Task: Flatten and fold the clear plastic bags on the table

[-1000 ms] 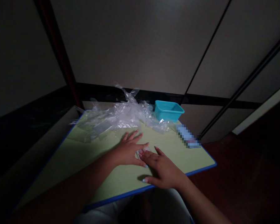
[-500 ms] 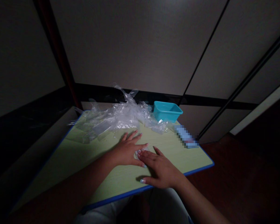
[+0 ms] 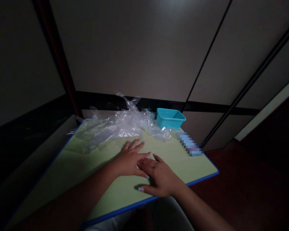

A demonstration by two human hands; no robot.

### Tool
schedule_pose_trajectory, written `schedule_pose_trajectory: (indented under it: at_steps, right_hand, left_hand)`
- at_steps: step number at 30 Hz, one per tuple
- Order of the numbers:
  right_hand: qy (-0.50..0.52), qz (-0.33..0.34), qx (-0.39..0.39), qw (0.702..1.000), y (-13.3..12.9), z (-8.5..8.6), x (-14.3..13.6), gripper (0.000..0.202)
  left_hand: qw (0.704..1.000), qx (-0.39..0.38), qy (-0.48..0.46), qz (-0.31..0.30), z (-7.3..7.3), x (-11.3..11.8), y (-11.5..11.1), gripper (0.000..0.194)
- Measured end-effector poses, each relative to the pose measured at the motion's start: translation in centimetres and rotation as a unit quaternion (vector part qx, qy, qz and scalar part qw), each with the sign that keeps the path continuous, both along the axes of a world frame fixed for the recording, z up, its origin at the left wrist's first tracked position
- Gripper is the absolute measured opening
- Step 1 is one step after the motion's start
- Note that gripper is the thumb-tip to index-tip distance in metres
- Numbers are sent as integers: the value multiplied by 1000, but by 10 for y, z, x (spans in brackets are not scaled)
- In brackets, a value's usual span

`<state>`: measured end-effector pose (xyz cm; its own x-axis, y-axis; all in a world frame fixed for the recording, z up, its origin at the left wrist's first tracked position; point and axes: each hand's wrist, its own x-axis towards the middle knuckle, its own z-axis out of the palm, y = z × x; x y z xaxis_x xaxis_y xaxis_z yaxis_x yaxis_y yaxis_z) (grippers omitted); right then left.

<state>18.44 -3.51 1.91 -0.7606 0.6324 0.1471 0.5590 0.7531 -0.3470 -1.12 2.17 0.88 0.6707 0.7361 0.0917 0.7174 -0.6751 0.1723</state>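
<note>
Gripping nothing: left hand [image 3: 129, 161] splayed on table [image 3: 115, 192], right hand [image 3: 161, 175] outstretched over pale piece [image 3: 149, 157]; blue item [image 3: 189, 143] pixelated, unreadable.

Counter [image 3: 183, 170]: pale green top, blue edging. Crumpled clear plastic [image 3: 130, 122] heaped along the far side, teal bin [image 3: 170, 122] upright at its right, open top. Flat light-blue item [image 3: 189, 144], pixelated, near the right edge. Grey wall panels [image 3: 135, 48] behind, black band [image 3: 207, 106] low down. Dark red floor [image 3: 231, 179] at right.
</note>
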Motion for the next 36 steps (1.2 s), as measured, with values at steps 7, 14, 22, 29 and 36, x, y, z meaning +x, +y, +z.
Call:
schedule_pose_trajectory:
  at_steps: [7, 14, 22, 29, 36]
  right_hand:
    - [20, -15, 42, 999, -2, 1, -6, 66]
    - [15, -19, 52, 998, -4, 1, -5, 63]
    - [-26, -95, 27, 995, -26, -3, 8, 71]
    - [-56, -97, -4, 994, -27, -4, 7, 80]
    - [-65, -96, -7, 993, -26, -4, 6, 82]
  left_hand:
    - [1000, 7, 7, -2, 0, -2, 2, 83]
    - [1000, 8, 5, -2, -2, -4, 3, 82]
    - [1000, -1, 13, 8, -1, -3, 2, 84]
    - [996, 56, -28, 63, -6, -1, 3, 49]
    - [993, 81, -12, 86, -12, 1, 1, 56]
